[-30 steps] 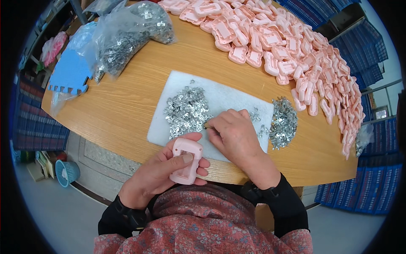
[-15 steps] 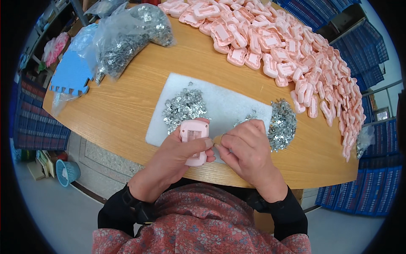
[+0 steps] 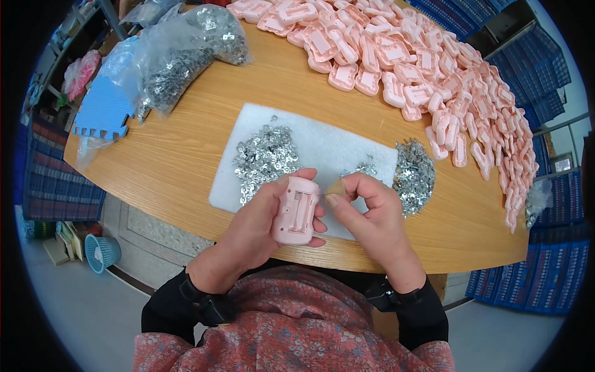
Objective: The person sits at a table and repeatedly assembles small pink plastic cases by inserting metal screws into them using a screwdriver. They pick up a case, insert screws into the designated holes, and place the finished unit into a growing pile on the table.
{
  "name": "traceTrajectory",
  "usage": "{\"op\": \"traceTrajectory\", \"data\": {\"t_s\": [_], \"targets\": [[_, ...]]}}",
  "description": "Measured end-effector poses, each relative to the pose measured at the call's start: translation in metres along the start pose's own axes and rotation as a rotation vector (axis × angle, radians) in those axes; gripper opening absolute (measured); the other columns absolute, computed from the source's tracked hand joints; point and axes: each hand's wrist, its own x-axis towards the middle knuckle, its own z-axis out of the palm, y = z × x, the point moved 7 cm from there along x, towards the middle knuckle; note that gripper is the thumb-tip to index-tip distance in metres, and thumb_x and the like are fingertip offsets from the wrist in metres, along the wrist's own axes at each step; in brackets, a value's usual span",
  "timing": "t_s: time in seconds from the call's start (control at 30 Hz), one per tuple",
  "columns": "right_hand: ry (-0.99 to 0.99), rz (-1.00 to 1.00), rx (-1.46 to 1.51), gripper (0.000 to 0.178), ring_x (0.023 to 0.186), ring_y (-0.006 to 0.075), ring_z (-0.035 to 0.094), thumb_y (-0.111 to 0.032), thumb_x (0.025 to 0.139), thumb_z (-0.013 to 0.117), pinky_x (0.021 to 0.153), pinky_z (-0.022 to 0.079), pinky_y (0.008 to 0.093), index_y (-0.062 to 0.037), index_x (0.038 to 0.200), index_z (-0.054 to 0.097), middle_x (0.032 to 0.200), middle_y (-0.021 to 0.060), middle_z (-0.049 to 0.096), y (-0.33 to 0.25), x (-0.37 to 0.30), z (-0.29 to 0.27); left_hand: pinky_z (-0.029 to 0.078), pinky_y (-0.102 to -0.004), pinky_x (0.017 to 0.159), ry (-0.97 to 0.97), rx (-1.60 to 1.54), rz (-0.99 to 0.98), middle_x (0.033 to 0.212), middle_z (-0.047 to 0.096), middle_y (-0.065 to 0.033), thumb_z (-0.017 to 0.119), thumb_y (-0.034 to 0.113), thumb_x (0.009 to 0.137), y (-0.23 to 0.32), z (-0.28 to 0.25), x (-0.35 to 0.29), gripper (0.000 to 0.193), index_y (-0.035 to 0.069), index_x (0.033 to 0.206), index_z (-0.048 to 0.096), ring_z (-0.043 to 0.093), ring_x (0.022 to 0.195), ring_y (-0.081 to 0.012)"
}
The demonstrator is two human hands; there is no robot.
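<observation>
Holding the pink plastic casing (image 3: 296, 212) upright in my left hand (image 3: 257, 230), I have its open recessed side facing me, just above the near edge of the tabletop (image 3: 186, 155). My right hand (image 3: 365, 214) pinches a small metal contact (image 3: 323, 196) between thumb and forefinger, right at the casing's edge; that grip is narrow and tight on the piece.

I judge the contact could slip from the pinch or go in crooked, since it is tiny and my fingertips hide most of it. If dropped, it would be hard to pick out on the white foam pad (image 3: 322, 146) beyond the grip.

Beyond my left hand lies a loose heap of silver contacts (image 3: 266, 155); beyond my right, a denser heap (image 3: 414, 177). Farther off sits a pile of pink casings (image 3: 409, 68), and far left a clear bag of metal parts (image 3: 180, 53) beside a blue foam mat piece (image 3: 102, 111). Nothing blocks my hands.
</observation>
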Motion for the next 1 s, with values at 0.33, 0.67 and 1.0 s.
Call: {"op": "traceTrajectory", "data": {"t_s": [0.33,0.67,1.0], "targets": [[-0.016,-0.18,-0.337,0.01,0.072,0.0263,0.064,-0.007,0.083,0.071,0.075,0.047,0.0362,-0.0049,0.09,0.064,0.077,0.0077,0.064,-0.018,0.001,0.009,0.06,-0.0459,0.082,0.077,0.163,-0.04,0.109,0.063,-0.0116,0.028,0.038,0.108,-0.008,-0.003,-0.001,0.052,0.006,0.148,0.035,0.067,0.093,-0.022],[0.005,-0.215,-0.441,0.013,0.075,0.0288,0.061,-0.008,0.081,0.072,0.074,0.045,0.0392,-0.0052,0.089,0.062,0.08,0.0084,0.063,-0.02,-0.001,0.013,0.06,-0.0428,0.08,0.111,0.166,-0.043,0.106,0.061,-0.0123,0.033,0.04,0.107,-0.01,-0.002,0.0,0.053,0.004,0.146,0.037,0.065,0.089,-0.0215],[0.117,-0.382,-0.585,0.021,0.08,0.0257,0.062,-0.005,0.08,0.072,0.07,0.046,0.0358,-0.0036,0.1,0.065,0.087,0.0084,0.063,-0.027,-0.017,0.012,0.06,-0.0424,0.079,0.115,0.169,-0.022,0.107,0.064,-0.0138,0.03,0.038,0.108,-0.013,-0.01,0.004,0.052,0.003,0.147,0.035,0.068,0.092,-0.0249]]}}
